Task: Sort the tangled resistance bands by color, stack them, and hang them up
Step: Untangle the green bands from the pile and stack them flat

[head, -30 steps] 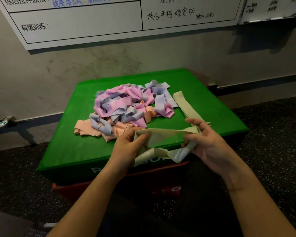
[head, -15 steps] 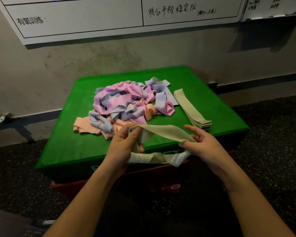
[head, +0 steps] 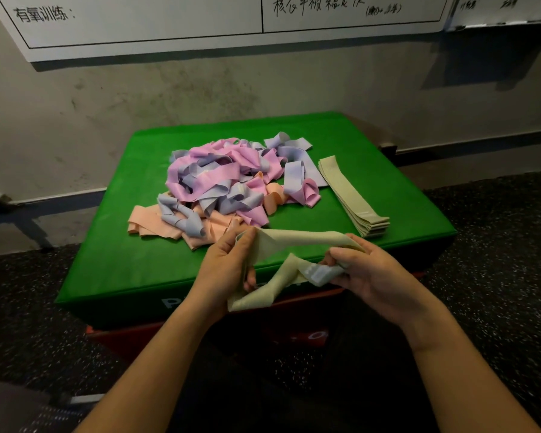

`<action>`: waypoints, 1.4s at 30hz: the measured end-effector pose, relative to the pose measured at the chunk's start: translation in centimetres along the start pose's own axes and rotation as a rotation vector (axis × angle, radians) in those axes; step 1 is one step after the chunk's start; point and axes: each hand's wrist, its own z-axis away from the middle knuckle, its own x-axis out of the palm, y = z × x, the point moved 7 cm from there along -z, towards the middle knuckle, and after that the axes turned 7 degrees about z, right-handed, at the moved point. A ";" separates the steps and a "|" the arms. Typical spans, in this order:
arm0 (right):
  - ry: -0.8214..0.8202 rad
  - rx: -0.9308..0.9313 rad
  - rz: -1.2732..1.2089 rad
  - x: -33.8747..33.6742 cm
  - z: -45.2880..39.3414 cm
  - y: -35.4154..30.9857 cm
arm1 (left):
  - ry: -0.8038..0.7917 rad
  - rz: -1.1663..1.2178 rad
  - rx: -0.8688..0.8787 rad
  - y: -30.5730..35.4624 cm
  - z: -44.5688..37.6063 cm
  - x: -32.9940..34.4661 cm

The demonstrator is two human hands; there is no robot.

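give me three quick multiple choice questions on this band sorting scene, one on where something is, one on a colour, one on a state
1. Where does the neat stack of bands lie?
A. on the right side of the green pad, beside the tangled pile
B. on the floor
C. under the tangled pile

2. What colour is the band held in both hands?
A. pink
B. pale green
C. peach

3. How is the held band?
A. flat on the stack
B. hung on the wall
C. twisted, held above the pad's near edge

Answers:
1. A: the stack of pale green bands lies on the green pad, right of the tangled pile.
2. B: the held band matches the stack's colour.
3. C: the left hand and right hand each grip an end, with a twist between them.
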 end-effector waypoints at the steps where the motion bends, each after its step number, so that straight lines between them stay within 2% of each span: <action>1: -0.054 0.011 -0.052 0.3 0.1 0.0 | 0.041 0.008 -0.002 -0.2 -0.3 -0.5; 4: -0.133 0.034 -0.232 0.8 0.3 0.0 | 0.108 0.066 0.037 -0.3 -0.9 -1.6; 6: -0.079 0.034 -0.213 0.6 0.1 0.1 | 0.101 0.069 0.077 -0.2 -1.1 -1.7; 10: 0.281 0.002 0.233 -1.6 -0.9 0.2 | 0.103 0.095 0.126 0.3 -1.4 -2.3; 13: 0.414 -0.039 0.387 -2.6 -1.0 -0.1 | 0.071 0.076 0.127 0.3 -1.7 -2.3; 15: 0.410 -0.040 0.380 -2.5 -1.2 -0.1 | 0.063 0.044 0.122 0.1 -1.9 -2.4; 20: 0.349 -0.084 0.125 -2.0 -1.6 -0.9 | -0.032 -0.099 0.071 -0.8 -2.4 -2.0; 25: 0.430 -0.203 0.266 -1.8 -2.3 -2.6 | -0.320 -0.337 0.046 -1.9 -3.1 0.1; 29: 0.523 -0.265 0.360 -2.1 -3.2 -3.1 | -0.489 -0.375 0.043 -1.6 -3.6 2.6; 32: 0.489 -0.305 0.503 -1.6 -3.7 -3.6 | -0.449 -0.334 0.081 -0.6 -4.0 4.2; 36: 0.379 -0.263 0.636 -0.4 -4.3 -3.0 | -0.336 -0.404 0.280 1.2 -4.8 5.6; 42: 0.230 -0.282 0.610 0.6 -3.9 -3.1 | -0.318 -0.397 0.294 0.9 -5.1 6.2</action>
